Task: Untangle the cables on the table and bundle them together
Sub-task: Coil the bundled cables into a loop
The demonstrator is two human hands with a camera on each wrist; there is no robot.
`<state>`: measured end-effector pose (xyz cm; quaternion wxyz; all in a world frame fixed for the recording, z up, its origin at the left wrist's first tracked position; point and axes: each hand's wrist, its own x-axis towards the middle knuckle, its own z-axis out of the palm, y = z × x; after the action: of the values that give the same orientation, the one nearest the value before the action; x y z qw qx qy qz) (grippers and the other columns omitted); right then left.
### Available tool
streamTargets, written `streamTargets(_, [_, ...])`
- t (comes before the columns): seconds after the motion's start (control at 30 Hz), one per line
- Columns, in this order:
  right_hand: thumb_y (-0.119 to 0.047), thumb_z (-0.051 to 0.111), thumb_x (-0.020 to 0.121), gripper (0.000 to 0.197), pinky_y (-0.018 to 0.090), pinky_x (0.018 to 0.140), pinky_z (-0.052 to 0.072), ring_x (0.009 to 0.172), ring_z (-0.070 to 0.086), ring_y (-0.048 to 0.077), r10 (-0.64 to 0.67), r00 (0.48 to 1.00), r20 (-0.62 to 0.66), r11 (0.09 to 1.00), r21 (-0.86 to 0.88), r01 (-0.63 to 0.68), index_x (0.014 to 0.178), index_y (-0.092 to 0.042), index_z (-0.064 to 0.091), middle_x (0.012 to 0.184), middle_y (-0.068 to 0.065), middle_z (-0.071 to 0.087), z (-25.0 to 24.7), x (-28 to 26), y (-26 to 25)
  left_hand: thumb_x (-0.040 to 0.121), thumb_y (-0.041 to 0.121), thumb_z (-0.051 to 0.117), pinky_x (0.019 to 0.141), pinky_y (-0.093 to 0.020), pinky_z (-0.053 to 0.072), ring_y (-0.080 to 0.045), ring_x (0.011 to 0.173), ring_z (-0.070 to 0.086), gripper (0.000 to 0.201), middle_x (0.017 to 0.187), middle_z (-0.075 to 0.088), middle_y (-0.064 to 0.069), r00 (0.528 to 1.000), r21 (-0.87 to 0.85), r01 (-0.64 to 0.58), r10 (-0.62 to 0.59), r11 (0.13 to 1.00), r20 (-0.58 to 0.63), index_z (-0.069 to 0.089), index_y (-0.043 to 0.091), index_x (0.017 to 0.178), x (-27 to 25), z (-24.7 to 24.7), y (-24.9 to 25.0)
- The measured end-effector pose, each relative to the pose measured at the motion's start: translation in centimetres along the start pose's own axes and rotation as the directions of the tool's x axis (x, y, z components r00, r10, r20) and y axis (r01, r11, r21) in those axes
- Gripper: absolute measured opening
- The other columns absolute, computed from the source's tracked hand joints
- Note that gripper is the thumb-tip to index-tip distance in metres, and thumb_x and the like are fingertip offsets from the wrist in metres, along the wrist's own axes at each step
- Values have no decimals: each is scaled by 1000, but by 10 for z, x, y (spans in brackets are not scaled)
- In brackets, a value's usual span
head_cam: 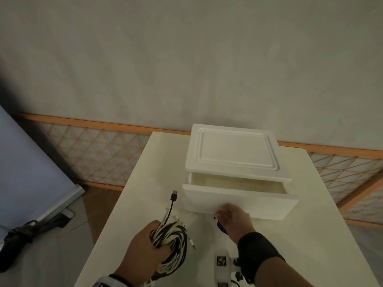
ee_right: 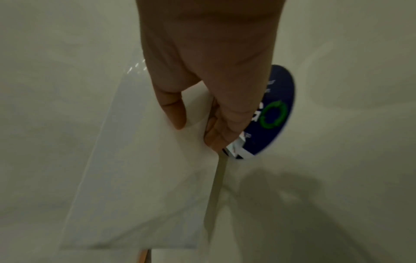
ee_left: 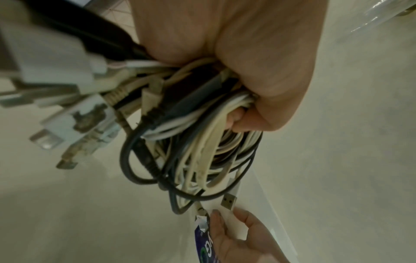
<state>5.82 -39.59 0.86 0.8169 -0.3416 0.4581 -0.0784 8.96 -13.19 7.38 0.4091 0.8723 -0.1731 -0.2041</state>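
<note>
Left hand (head_cam: 145,245) grips coiled cables (head_cam: 172,243); drawer (head_cam: 238,200) stands open.

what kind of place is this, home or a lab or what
Probably a room at home, though that is uncertain: a plain white table against a bare wall, a white drawer box on it, and tiled flooring with a lattice pattern beyond.

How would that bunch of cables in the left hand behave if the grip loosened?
The bunch of cables is probably floppy: loops droop below the left hand, and loose plug ends stick out. Nothing visibly ties it, so it would likely spring apart and spill. It fits in one fist, so it seems fairly light.
</note>
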Motion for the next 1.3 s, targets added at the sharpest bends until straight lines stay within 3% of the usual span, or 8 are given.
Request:
streamTargets(0.23, [2,46,89,11,36,67,54,73,60,30,103,994,-41,993,-54,-105,88,2,57,77,17,58,-46,-58,44,64,24,62,61,-23,47,-14,63,60,17,70,64,-1,985,-81,-158,163,984,62,58,18,80,-17,9,27])
streamTargets(0.37, [-11,55,88,9,36,59,51,57,61,20,-57,997,55,747,-660,79,86,-5,61,64,8,64,-46,-109,25,63,30,59,66,-26,50,-9,66,61,19,71,65,5,958,-56,-247,252,967,138,59,22,81,-24,13,38])
streamTargets(0.43, [-20,58,84,6,33,61,50,58,54,3,-504,809,301,264,-839,476,78,-18,59,63,-8,60,-40,-131,6,66,24,63,67,-28,51,-9,68,62,17,73,66,4,942,-25,-282,281,959,186,59,21,82,-25,12,46])
streamTargets(0.53, [-48,64,78,35,14,88,38,91,51,-6,-584,221,781,-322,-473,820,102,-24,59,96,-17,59,-16,-171,-19,66,29,61,65,-30,49,-11,67,61,13,72,63,3,906,61,-364,338,929,255,54,25,77,-26,11,63])
streamTargets(0.6, [-66,67,67,73,23,110,23,114,47,2,-319,179,931,-451,-316,835,124,-22,53,120,-9,58,2,-182,-28,72,36,60,64,-29,49,-8,67,60,12,73,63,6,855,111,-474,426,874,295,54,29,77,-28,12,75])
streamTargets(0.73, [-67,77,54,77,28,100,42,100,59,5,-158,414,896,-135,-435,890,117,-26,57,108,-11,66,8,-169,-34,70,41,66,68,-23,51,-4,74,63,17,78,67,10,857,10,-477,463,879,226,60,32,84,-29,6,93])
streamTargets(0.97, [-35,83,54,54,30,77,53,84,66,16,-361,529,768,499,-320,805,99,-12,64,86,0,68,2,-160,-21,61,18,74,65,-30,51,-13,69,62,24,76,66,-6,889,-197,-430,452,881,80,64,16,83,-23,-2,98])
streamTargets(1.3, [-35,76,77,26,33,68,53,70,65,11,-495,542,679,280,-466,839,90,-16,64,74,-3,68,16,-161,-32,61,7,67,47,-29,47,-15,48,51,45,62,52,3,936,-484,-329,350,811,-50,36,21,91,-4,4,100])
